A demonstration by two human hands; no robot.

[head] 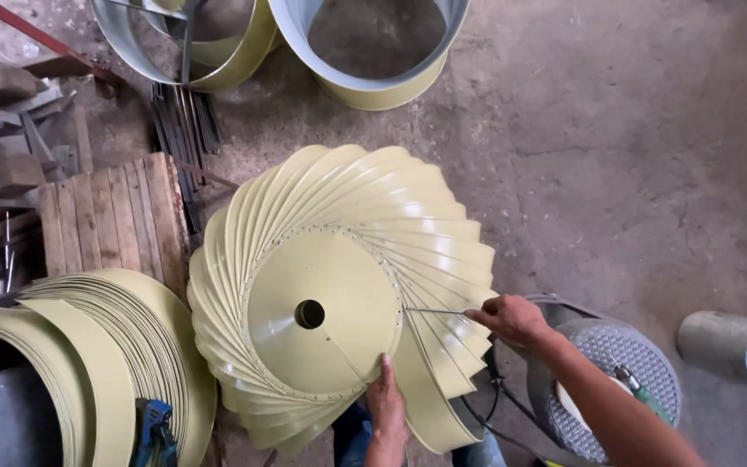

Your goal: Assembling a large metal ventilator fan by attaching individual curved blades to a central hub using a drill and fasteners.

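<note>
1. Hands first, nearest to us; our left hand lies flat with its fingers stretched out and together, released, pressing on the near rim of the round top disc of a pale yellow turbine ventilator; it grasps nothing.
2. Our right hand is clenched around the end of a thin metal rod, which runs leftward to the disc's edge among the blades; the forearm comes in from the lower right.
3. We see the ventilator standing on the floor between our knees, at the middle of the view; its curved blades fan out in a spiral around the disc, which has a round hole at its centre and a ring of small rivets along its rim; on the near right side some blades stand apart from the rest.
4. Just right of our right arm sits a round perforated metal stool with a tool with a green handle lying on it; beyond it a grey cylinder lies on the concrete floor.
5. To the left we see a stack of loose yellow blades, and a blue tool at its near edge; behind that stack lies a wooden pallet.
6. Farthest away, at the top, two metal rings painted yellow outside stand on the floor, with dark thin rods beside them.
</note>
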